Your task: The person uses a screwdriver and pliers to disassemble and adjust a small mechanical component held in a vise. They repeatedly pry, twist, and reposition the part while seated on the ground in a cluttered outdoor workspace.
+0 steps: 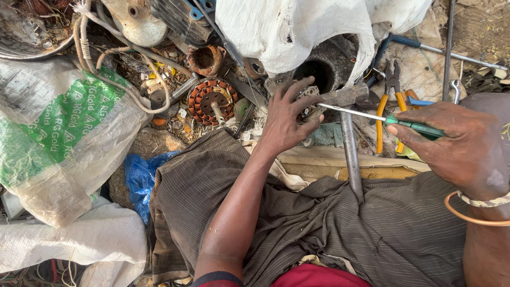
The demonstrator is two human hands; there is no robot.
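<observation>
My left hand (284, 119) grips a small grey metal motor part (309, 103) just in front of my knees, fingers spread around it. My right hand (457, 143) holds a green-handled screwdriver (390, 120), whose thin steel shaft points left and touches the metal part. A hammer (348, 133) lies beneath the part, its head by my left fingers and its steel handle running down onto my brown striped cloth (297, 223).
A copper-wound motor stator (212, 101) lies left of my left hand. Orange-handled pliers (390, 101) rest near the screwdriver. A white and green sack (58, 127), a blue plastic bag (141, 178), white cloth (297, 29), ropes and scrap metal crowd the ground.
</observation>
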